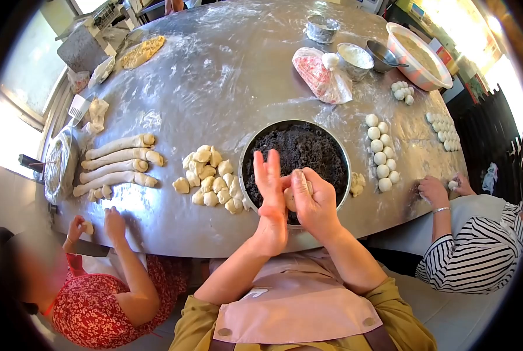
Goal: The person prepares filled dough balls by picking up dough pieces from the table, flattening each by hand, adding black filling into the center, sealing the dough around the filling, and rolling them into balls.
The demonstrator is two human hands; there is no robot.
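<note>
Both my hands are over a round metal basin (347,175) filled with dark, crumbly filling (302,140). My left hand (271,199) is upright with its fingers stretched out, its thumb side toward the dough. My right hand (315,202) is closed around a small piece of dough (290,200), its thumb on top. The dough is partly hidden by my fingers, so I cannot tell whether filling is inside. Left of the basin lies a pile of small dough pieces (207,175); a few flatter dough pieces (358,184) lie close to its right side.
Dough ropes (118,165) lie at the left, rows of white dough balls (380,153) at the right. Farther back are a bag of flour (320,73), metal bowls (355,57) and a large tub (419,55). Co-workers' hands (114,225) handle dough on both sides.
</note>
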